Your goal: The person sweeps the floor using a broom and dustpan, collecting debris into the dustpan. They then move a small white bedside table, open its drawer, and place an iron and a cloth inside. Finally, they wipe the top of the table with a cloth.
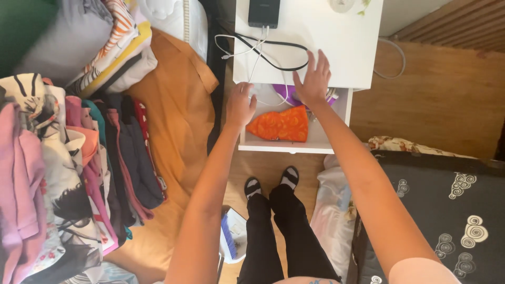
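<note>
A white nightstand (pixel 342 47) stands ahead of me with its top drawer (pixel 286 146) pulled out. An orange patterned cloth (pixel 281 126) lies inside the drawer, and something purple (pixel 281 92) shows behind it. My left hand (pixel 239 105) reaches into the drawer's left side, fingers curled; whether it grips anything is hidden. My right hand (pixel 313 79) rests flat with fingers spread on the front edge of the nightstand top, above the drawer.
A black device (pixel 263 12) with white and black cables (pixel 263 52) sits on the nightstand top. A bed on the left carries an orange sheet (pixel 176 110) and rows of folded clothes (pixel 79 158). A dark patterned mattress (pixel 452 210) lies right. My feet (pixel 271 184) stand on the wooden floor.
</note>
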